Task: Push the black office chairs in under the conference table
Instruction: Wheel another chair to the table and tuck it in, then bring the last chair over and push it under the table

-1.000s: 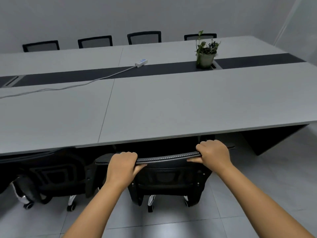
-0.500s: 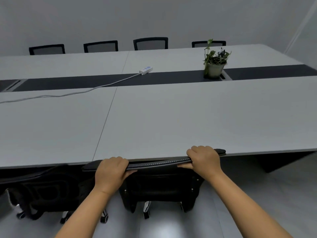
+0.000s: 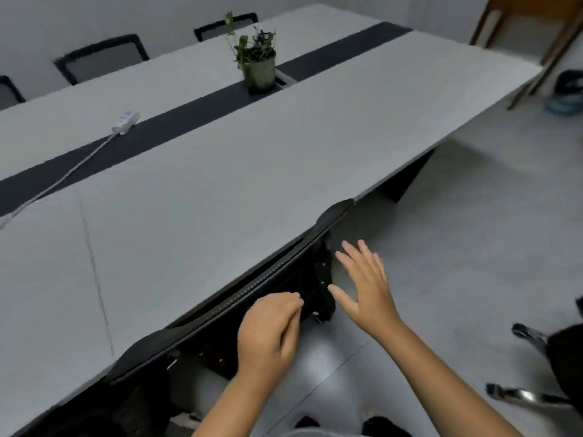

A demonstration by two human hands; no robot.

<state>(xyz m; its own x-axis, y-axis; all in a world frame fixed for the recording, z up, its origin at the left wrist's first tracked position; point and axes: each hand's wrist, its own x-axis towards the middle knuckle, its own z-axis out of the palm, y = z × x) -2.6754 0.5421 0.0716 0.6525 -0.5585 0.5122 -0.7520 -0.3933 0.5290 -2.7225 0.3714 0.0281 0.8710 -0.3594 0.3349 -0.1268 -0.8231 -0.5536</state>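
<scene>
Bench (image 3: 220, 190): grey, long, with a dark strip down the middle; seen slantwise across the view.
Floor (image 3: 457, 247): pale tiles, seen at right and below.
Chair (image 3: 239, 298): black; tucked under the near edge of the bench, its top rail seen lying along that edge, the back and base partly hidden below.
Far chairs (image 3: 101, 58): black mesh backs, seen beyond the far edge of the bench.
Second chair (image 3: 564, 357): dark, only partly seen at the right edge, chrome legs showing, well apart from the bench.
Right hand (image 3: 366, 288): fingers spread and straight, nothing held, just beside the chair's right side; contact could not be told.
Left hand (image 3: 268, 335): fingers loosely curled, nothing held, just below the rail.
Plant (image 3: 257, 58): potted, set on the dark strip.
Power strip (image 3: 125, 122): white, laid on the bench, its cord trailed leftward.
</scene>
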